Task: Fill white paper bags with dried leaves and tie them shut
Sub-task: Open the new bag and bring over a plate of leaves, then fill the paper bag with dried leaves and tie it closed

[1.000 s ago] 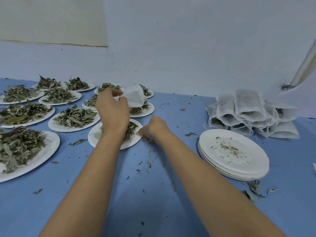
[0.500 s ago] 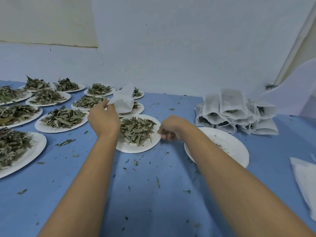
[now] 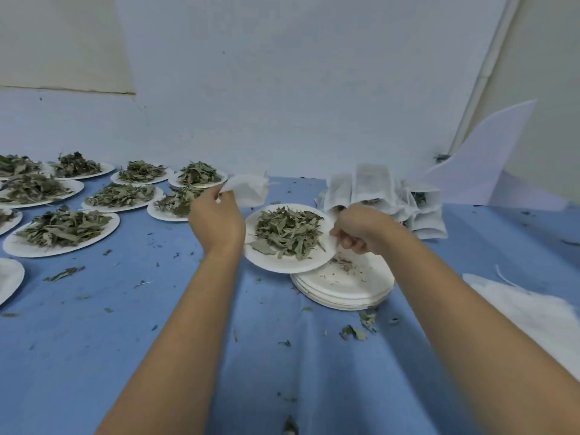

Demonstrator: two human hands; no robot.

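Note:
My left hand [image 3: 216, 219] holds an empty white paper bag [image 3: 248, 190] up above the blue table. My right hand [image 3: 361, 229] pinches the right rim of a white paper plate [image 3: 282, 265] heaped with dried leaves [image 3: 287, 230]. That plate overlaps the left edge of a stack of empty plates [image 3: 348, 287]. Behind my right hand lies a pile of filled white bags [image 3: 379, 196].
Several more plates of dried leaves [image 3: 66, 227] cover the table's left side and back. Flat white bags [image 3: 530, 312] lie at the right edge. A white sheet [image 3: 480, 164] leans on the wall at back right. Leaf crumbs litter the blue cloth [image 3: 157, 309].
My right hand has dragged the leaf plate rightward from among the other plates until it overlaps the empty stack. My left hand kept the bag raised and moved along with it.

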